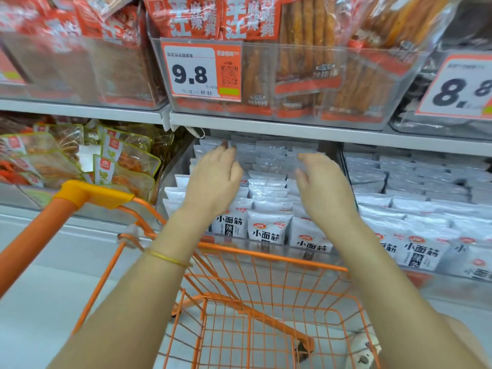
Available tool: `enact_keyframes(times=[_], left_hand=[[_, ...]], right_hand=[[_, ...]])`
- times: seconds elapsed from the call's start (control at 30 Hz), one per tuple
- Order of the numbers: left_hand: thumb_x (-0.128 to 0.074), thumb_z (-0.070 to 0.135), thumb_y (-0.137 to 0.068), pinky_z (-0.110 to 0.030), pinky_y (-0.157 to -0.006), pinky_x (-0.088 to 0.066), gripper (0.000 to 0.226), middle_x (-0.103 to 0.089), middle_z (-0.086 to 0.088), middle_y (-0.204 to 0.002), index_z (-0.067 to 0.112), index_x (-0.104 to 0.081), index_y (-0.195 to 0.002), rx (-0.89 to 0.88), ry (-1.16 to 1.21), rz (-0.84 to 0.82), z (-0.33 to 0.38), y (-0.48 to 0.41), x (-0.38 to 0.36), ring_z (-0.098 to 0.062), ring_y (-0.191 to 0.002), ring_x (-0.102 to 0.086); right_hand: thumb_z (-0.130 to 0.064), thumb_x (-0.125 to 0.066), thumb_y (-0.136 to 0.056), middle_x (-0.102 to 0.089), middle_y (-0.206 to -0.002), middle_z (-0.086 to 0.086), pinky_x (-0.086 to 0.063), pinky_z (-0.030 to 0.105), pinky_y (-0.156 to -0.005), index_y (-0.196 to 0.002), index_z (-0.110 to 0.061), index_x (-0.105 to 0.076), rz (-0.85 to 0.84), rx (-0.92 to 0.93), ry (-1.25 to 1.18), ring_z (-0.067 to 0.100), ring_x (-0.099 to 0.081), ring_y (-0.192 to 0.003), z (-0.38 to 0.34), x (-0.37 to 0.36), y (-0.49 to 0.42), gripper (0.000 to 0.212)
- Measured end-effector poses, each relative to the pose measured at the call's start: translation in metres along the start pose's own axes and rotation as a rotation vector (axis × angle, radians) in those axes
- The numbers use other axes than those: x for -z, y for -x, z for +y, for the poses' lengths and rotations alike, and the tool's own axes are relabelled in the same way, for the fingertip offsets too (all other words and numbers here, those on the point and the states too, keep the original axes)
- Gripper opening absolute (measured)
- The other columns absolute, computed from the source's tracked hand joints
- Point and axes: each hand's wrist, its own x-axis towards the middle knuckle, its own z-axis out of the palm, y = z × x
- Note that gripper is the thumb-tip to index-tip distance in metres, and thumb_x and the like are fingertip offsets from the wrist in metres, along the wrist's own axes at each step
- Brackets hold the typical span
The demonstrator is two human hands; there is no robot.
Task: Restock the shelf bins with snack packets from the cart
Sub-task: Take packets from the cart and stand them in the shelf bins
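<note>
White snack packets (267, 227) with black lettering stand in rows inside a clear shelf bin (175, 166) on the lower shelf. Both my hands reach over the packets in that bin. My left hand (215, 177) lies flat with fingers stretched toward the back rows, and I cannot tell if it touches them. My right hand (322, 185) hovers edge-on beside it, fingers loosely straight, holding nothing. The orange wire cart (266, 302) stands right below my arms, and the part of its basket in view holds no packets.
A neighbouring bin (415, 209) on the right holds the same white packets. Green-edged packets (125, 161) fill the bin to the left. The upper shelf carries bins of red packets behind price tags 9.8 (191, 73) and 8.8 (460, 89). The cart handle (87, 194) juts left.
</note>
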Motion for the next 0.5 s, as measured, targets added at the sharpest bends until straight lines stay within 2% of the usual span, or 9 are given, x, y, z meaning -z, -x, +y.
enact_keyframes(times=[0.1, 0.17, 0.23, 0.3, 0.33, 0.4, 0.5], left_hand=[[-0.038, 0.021, -0.089, -0.032, -0.082, -0.032, 0.032, -0.061, -0.007, -0.109, 0.009, -0.06, -0.109, -0.125, -0.032, 0.348, 0.015, 0.047, -0.001, -0.024, -0.101, -0.051], [-0.045, 0.019, -0.087, -0.033, -0.074, -0.03, 0.02, -0.061, -0.005, -0.097, 0.012, -0.062, -0.095, -0.166, -0.087, 0.433, 0.019, 0.076, -0.008, -0.023, -0.089, -0.05], [-0.048, 0.02, -0.085, -0.032, -0.072, -0.029, 0.016, -0.061, -0.003, -0.09, 0.013, -0.063, -0.088, -0.19, -0.149, 0.42, 0.017, 0.097, -0.018, -0.021, -0.086, -0.049], [-0.047, 0.022, -0.085, -0.033, -0.071, -0.03, 0.018, -0.059, -0.002, -0.086, 0.014, -0.064, -0.085, -0.193, -0.254, 0.335, 0.012, 0.111, -0.027, -0.022, -0.083, -0.049], [-0.047, 0.023, -0.086, -0.033, -0.07, -0.03, 0.02, -0.058, -0.002, -0.085, 0.015, -0.065, -0.086, -0.186, -0.296, 0.297, 0.008, 0.115, -0.03, -0.022, -0.081, -0.048], [-0.049, 0.023, -0.085, -0.033, -0.068, -0.028, 0.02, -0.057, -0.002, -0.083, 0.017, -0.068, -0.087, -0.172, -0.345, 0.239, 0.002, 0.116, -0.032, -0.022, -0.078, -0.046], [-0.066, 0.018, -0.076, -0.031, -0.066, -0.026, 0.005, -0.056, 0.0, -0.076, 0.019, -0.071, -0.076, -0.167, -0.375, 0.146, 0.001, 0.109, -0.029, -0.022, -0.076, -0.047]], right_hand=[[-0.016, -0.047, -0.095, -0.061, -0.116, 0.001, -0.047, 0.04, -0.088, -0.118, -0.019, -0.061, -0.015, 0.074, -0.086, 0.023, -0.057, -0.107, -0.006, 0.016, 0.054, 0.027], [-0.019, -0.047, -0.095, -0.062, -0.109, -0.002, -0.05, 0.038, -0.082, -0.11, -0.021, -0.063, -0.093, 0.144, 0.014, 0.023, -0.059, -0.102, -0.009, 0.007, 0.078, 0.022], [-0.017, -0.047, -0.094, -0.06, -0.104, -0.001, -0.05, 0.033, -0.066, -0.104, -0.02, -0.061, -0.153, 0.15, 0.169, 0.024, -0.061, -0.096, -0.008, -0.01, 0.087, 0.018], [-0.011, -0.051, -0.091, -0.06, -0.095, -0.002, -0.032, 0.026, -0.045, -0.096, -0.018, -0.058, -0.18, 0.109, 0.299, 0.022, -0.063, -0.085, -0.005, -0.025, 0.088, 0.012], [-0.008, -0.053, -0.089, -0.06, -0.088, -0.003, -0.022, 0.024, -0.041, -0.09, -0.019, -0.057, -0.194, 0.085, 0.336, 0.021, -0.062, -0.08, -0.003, -0.031, 0.087, 0.011], [-0.006, -0.056, -0.086, -0.056, -0.078, -0.004, -0.015, 0.023, -0.041, -0.083, -0.019, -0.055, -0.202, 0.06, 0.353, 0.021, -0.06, -0.075, 0.001, -0.039, 0.086, 0.014], [-0.006, -0.058, -0.085, -0.054, -0.075, -0.004, -0.024, 0.022, -0.044, -0.086, -0.018, -0.061, -0.188, 0.082, 0.357, 0.02, -0.058, -0.072, 0.005, -0.044, 0.085, 0.013]])
